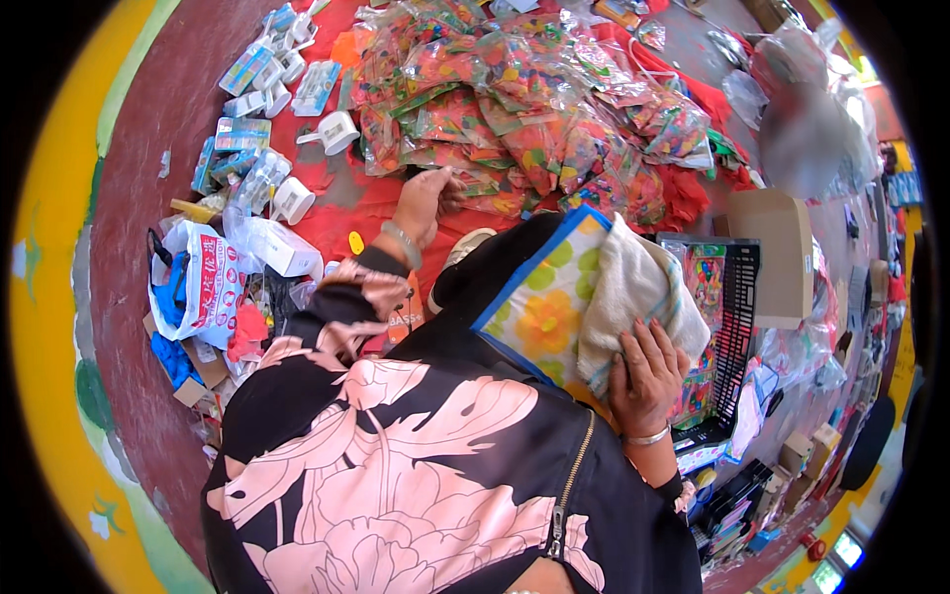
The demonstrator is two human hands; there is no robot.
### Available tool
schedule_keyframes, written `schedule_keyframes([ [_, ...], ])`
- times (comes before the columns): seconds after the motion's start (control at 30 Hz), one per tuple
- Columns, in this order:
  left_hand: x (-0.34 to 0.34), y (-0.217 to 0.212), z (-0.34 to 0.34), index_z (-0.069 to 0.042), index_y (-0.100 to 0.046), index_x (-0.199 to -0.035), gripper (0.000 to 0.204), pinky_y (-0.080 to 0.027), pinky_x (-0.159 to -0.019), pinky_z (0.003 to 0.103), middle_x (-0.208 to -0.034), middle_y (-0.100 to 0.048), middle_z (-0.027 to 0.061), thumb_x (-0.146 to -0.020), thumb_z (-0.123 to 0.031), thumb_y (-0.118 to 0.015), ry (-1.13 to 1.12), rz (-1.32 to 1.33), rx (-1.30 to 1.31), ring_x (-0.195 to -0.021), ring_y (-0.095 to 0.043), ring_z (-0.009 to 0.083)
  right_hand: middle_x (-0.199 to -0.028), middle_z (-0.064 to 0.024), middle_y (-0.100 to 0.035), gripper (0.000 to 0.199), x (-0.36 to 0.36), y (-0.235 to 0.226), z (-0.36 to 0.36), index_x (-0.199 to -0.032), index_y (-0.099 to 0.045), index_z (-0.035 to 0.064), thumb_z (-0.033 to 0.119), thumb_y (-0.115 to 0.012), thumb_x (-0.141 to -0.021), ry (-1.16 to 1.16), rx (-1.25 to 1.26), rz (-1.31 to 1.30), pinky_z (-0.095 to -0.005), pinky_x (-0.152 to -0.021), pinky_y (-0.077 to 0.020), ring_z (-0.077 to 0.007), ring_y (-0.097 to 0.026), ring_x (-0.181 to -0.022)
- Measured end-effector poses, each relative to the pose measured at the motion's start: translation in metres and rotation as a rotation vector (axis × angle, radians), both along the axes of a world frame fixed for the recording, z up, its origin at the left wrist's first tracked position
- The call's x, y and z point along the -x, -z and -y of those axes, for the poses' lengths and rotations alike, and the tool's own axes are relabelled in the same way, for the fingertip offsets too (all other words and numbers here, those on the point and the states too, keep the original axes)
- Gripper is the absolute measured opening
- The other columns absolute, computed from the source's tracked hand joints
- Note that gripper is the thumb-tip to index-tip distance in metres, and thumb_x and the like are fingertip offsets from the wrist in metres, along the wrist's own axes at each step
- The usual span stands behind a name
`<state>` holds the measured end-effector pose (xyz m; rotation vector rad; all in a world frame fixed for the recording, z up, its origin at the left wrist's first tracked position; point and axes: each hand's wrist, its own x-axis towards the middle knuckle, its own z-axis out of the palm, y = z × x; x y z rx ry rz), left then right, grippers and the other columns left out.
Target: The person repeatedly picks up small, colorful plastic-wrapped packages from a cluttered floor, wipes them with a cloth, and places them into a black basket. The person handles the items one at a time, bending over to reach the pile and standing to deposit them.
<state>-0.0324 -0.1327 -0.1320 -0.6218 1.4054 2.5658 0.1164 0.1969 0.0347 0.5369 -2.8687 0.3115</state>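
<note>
My left hand (424, 206), with a bangle at the wrist, is at the near left edge of a heap of clear plastic packets (495, 109) filled with small colourful pieces. Its fingers are curled in, their tips against the edge of a packet; what they pinch, if anything, is hidden. My right hand (648, 374) lies flat with fingers stretched on a white towel (638, 287). The towel is draped over a flower-patterned panel (539, 322) with a blue border, resting across my lap.
Right of the panel stands a black basket (744, 327) with colourful packets, beside an open cardboard box (770, 252). White plastic items (336, 133) and blue-and-white packs (242, 134) lie at left, above a printed shopping bag (203, 287). Red sheeting (371, 203) covers the floor ahead.
</note>
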Motion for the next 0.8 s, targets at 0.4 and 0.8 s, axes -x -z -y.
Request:
schedule_keyframes([
  [0.4,0.132,0.274,0.068,-0.003,-0.058,-0.081,0.014,-0.039,-0.043,0.031,-0.063,-0.056,0.0091,-0.083,-0.014,-0.048,-0.297,0.385,0.164,-0.050,-0.053,0.0182,-0.108,-0.0100,-0.065,0.024,0.019,0.007,-0.022,-0.095,-0.068,0.0062,0.010,-0.059,-0.073,-0.036,0.059,0.060,-0.0391,-0.091,-0.0354,-0.0285,-0.059,-0.107],
  [0.8,0.198,0.267,0.087,-0.003,-0.060,-0.073,0.020,-0.037,-0.038,0.032,-0.061,-0.059,0.0096,-0.084,-0.019,-0.056,-0.183,0.512,0.392,-0.044,-0.052,0.0181,-0.101,-0.0071,-0.068,0.017,0.032,0.023,-0.030,-0.094,-0.067,0.0114,0.011,-0.064,-0.078,-0.009,0.078,0.051,-0.0393,-0.085,-0.0397,-0.0270,-0.061,-0.100],
])
